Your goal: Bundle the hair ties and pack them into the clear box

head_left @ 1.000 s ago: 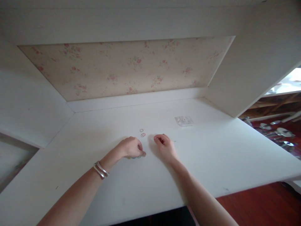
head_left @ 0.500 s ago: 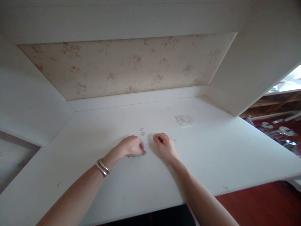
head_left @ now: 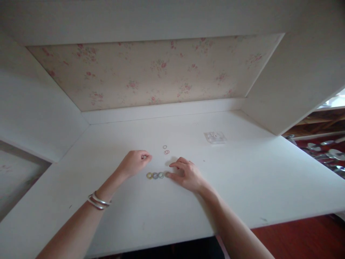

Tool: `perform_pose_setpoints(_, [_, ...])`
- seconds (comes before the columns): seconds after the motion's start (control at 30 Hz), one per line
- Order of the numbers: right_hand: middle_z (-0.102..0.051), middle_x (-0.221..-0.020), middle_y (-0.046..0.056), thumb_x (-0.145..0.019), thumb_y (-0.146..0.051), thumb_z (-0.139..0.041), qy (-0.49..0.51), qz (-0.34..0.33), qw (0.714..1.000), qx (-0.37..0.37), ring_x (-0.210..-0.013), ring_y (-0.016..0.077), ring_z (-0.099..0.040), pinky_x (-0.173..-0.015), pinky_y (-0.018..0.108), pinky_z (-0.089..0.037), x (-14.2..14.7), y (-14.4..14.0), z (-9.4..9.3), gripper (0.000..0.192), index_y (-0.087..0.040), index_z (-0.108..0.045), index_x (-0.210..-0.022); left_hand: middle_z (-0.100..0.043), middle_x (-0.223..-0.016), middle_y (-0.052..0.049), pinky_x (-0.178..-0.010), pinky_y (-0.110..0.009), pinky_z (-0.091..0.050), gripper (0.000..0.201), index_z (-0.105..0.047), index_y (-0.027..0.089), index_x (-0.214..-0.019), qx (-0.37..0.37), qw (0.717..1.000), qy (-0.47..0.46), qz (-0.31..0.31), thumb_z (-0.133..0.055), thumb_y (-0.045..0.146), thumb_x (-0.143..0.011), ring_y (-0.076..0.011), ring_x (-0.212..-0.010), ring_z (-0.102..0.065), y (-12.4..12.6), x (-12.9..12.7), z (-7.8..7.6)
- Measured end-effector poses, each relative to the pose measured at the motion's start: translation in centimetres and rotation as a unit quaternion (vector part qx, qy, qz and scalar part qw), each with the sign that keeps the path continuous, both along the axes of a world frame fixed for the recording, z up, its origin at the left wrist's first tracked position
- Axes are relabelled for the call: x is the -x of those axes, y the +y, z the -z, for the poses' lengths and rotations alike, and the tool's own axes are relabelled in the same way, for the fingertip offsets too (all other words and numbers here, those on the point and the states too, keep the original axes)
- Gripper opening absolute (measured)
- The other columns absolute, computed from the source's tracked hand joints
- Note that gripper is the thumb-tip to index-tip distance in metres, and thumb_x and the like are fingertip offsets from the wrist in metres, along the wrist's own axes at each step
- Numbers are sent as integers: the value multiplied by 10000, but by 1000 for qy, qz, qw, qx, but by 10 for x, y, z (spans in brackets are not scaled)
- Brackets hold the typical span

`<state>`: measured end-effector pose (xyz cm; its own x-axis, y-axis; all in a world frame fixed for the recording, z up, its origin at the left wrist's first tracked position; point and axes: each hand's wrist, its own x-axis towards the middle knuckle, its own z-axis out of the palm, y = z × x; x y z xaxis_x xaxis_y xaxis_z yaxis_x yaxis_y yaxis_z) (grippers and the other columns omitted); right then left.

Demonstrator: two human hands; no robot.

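Observation:
A row of small rings lies on the white tabletop point(head_left: 129, 208): a gold ring point(head_left: 149, 175), a grey ring point(head_left: 155, 176), a pale greenish ring point(head_left: 161, 175) and a further ring point(head_left: 167, 174) at the right end. My right hand point(head_left: 187, 174) is beside that end, thumb at the last ring, fingers apart. To the upper left of the row, my left hand point(head_left: 135, 162) is closed in a pinch; whatever it holds, if anything, is too small to name. Beyond both hands lie thin reddish rings point(head_left: 166, 152), overlapping, and a thin grey ring point(head_left: 165, 146).
Farther back on the right rests a clear plastic box point(head_left: 215, 137). White side panels and a floral-papered back wall point(head_left: 161, 75) enclose the tabletop. Past its right edge, shiny metal objects point(head_left: 323, 149) stand above a red floor point(head_left: 293, 237).
My left hand has lifted off the row and moved up and left, uncovering the rings. My right hand has moved down to the row's right end, its fingers spreading. The view has shifted slightly.

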<state>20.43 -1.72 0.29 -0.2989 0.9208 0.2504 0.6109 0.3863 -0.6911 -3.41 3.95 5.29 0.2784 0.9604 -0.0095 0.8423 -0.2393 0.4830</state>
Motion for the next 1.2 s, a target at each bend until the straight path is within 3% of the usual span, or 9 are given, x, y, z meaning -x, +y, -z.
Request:
perform_pose_setpoints(0.13, [-593,-982,40,-773,-464,-642,-93,-40,995,-19,-875,179,-580,-834,359,-400,2,-1,-4,395,-321,-630,-1141,-711,-777,-4,-658,-249,-407,415,-716,194,-845,8,987,-68,-142,-468,522,-788,-183,-731,-611,-9,44,17])
perform_pose_setpoints(0.23, [-575,-985,36,-775,-453,-641,-121,-53,991,-22,-864,176,-575,-831,364,-391,3,0,-2,405,-341,-620,-1164,-712,-837,-10,-683,-258,-416,441,-708,184,-884,13,975,-115,-191,-485,550,-778,-201,-793,-612,-15,62,30])
perform_pose_setpoints(0.53, [-549,-927,13,-802,-407,-623,-127,-52,990,-26,-809,146,-565,-833,348,-383,7,0,-2,222,-344,-686,-1005,-714,-839,-18,-715,-273,-433,413,-701,193,-871,40,984,-110,-135,-472,528,-792,-211,-808,-632,-9,64,36])
perform_pose_setpoints(0.77, [-568,-999,36,-778,-454,-639,-96,-27,995,-12,-874,177,-575,-840,356,-406,6,-1,-3,347,-323,-640,-1100,-701,-803,-16,-694,-264,-425,424,-688,192,-852,32,988,-100,-117,-452,540,-802,-203,-772,-624,-10,66,43])
perform_pose_setpoints(0.93, [-578,-913,40,-861,-408,-520,-8,57,998,14,-672,122,-538,-649,266,-432,5,9,3,303,-245,-630,-1091,-689,-776,-11,-669,-254,-414,441,-677,178,-864,10,985,-121,-119,-435,542,-812,-187,-744,-612,-11,68,44])
perform_pose_setpoints(1.03, [-577,-863,20,-873,-342,-480,-51,97,994,0,-639,116,-523,-633,259,-406,8,22,3,252,-241,-630,-1049,-690,-785,-12,-656,-251,-411,447,-680,173,-874,-1,981,-136,-141,-445,547,-806,-181,-737,-609,-12,68,46])
perform_pose_setpoints(1.2, [-590,-970,35,-857,-295,-492,-148,96,984,-12,-715,138,-563,-637,259,-379,19,49,-1,249,-269,-641,-1056,-675,-728,-6,-623,-249,-403,441,-684,179,-864,-12,979,-136,-155,-440,543,-806,-170,-687,-596,-14,67,47])
